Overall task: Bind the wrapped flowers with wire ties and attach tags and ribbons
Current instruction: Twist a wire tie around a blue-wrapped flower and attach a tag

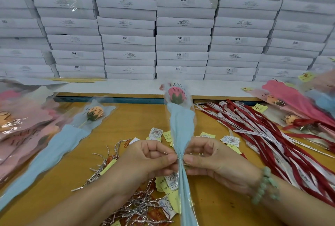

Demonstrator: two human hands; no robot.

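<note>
A pink rose in a blue and clear wrap (182,128) stands upright between my hands over the wooden table (59,177). A thin silver wire tie (180,159) circles the pinched neck of the wrap. My left hand (150,158) pinches the tie from the left, and my right hand (212,160), with a green bead bracelet at its wrist, pinches it from the right. Loose silver wire ties (107,162) lie left of my hands and more lie below them. Yellow and white tags (230,139) are scattered around. Red and white ribbons (268,135) spread on the right.
Another blue-wrapped orange rose (72,135) lies to the left, beside a pile of pink-wrapped flowers (20,124). Finished pink and blue bouquets (297,102) lie at the far right. Stacked white boxes (183,26) form a wall behind the table.
</note>
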